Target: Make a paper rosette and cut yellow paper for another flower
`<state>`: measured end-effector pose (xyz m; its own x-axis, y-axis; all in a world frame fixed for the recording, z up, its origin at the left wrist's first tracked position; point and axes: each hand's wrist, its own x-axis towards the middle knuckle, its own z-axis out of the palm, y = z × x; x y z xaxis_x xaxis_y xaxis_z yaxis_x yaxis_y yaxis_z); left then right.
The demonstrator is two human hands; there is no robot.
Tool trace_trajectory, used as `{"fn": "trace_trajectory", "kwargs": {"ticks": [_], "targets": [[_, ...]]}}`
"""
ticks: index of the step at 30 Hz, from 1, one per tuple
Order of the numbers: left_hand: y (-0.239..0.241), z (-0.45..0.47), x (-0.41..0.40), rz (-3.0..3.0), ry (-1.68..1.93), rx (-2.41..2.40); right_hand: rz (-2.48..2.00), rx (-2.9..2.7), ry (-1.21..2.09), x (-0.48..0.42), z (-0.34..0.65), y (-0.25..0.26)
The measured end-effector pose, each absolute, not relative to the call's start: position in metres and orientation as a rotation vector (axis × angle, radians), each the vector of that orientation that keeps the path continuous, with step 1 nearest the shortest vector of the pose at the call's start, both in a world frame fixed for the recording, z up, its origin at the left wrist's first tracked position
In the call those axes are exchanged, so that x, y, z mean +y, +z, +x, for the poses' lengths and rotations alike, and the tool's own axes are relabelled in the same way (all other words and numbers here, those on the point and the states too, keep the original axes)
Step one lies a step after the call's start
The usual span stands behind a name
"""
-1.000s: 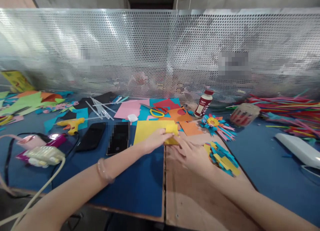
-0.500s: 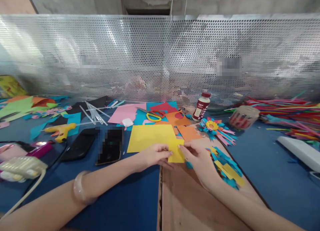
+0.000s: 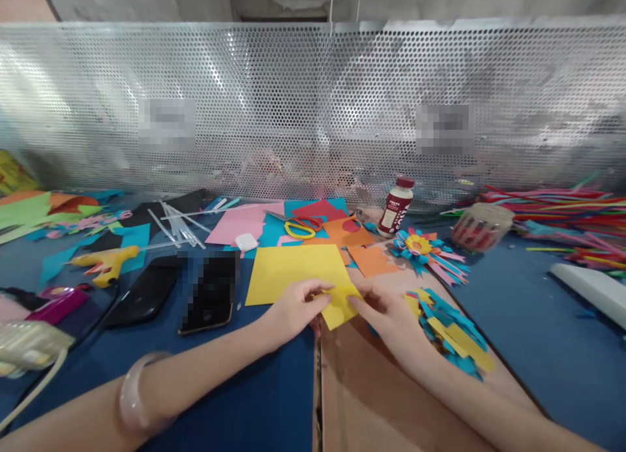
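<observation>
A small piece of yellow paper (image 3: pixel 338 310) is held between my two hands, turned at a slant. My left hand (image 3: pixel 299 308) pinches its left edge between thumb and fingers. On the opposite edge, my right hand (image 3: pixel 384 312) grips it the same way. Just behind them a larger yellow sheet (image 3: pixel 288 269) lies flat on the blue table. Cut blue and yellow paper pieces (image 3: pixel 452 331) lie in a heap beside my right wrist. Farther back rests a paper flower (image 3: pixel 417 245) with a yellow centre and blue petals.
Scissors (image 3: pixel 300 227) lie on coloured sheets at the back. A bottle (image 3: pixel 396 205) stands right of them. Two phones (image 3: pixel 210 294) (image 3: pixel 147 295) and a yellow glue gun (image 3: pixel 108 263) are on the left. Pipe cleaners (image 3: pixel 562 210) fill the far right. A perforated metal screen (image 3: pixel 274 113) borders the table.
The small yellow paper has turned from upright to slanted between my hands, which have shifted slightly. The view has moved a little too.
</observation>
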<state>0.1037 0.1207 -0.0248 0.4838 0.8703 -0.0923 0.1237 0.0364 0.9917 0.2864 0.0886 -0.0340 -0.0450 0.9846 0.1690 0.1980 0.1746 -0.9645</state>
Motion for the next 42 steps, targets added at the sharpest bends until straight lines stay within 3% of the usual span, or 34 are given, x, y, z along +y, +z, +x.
{"fn": "trace_trajectory", "kwargs": {"ticks": [8, 16, 23, 34, 42], "targets": [[-0.021, 0.102, 0.125, 1.512, 0.797, 0.882, -1.203, -1.156, 1.084, 0.081, 0.278, -0.027], [-0.020, 0.102, 0.124, 1.543, 0.750, 0.904, -1.360, -1.363, 0.748, 0.080, 0.282, -0.029], [-0.017, 0.101, 0.122, 1.787, 0.859, 1.029, -1.356, -1.447, 0.805, 0.074, 0.280, -0.027], [-0.012, 0.103, 0.112, 2.024, 0.735, 0.949, -1.354, -1.531, 0.850, 0.076, 0.278, -0.030], [-0.018, 0.104, 0.111, 1.864, 0.769, 0.890, -1.286, -1.543, 0.937, 0.074, 0.278, -0.028]]}}
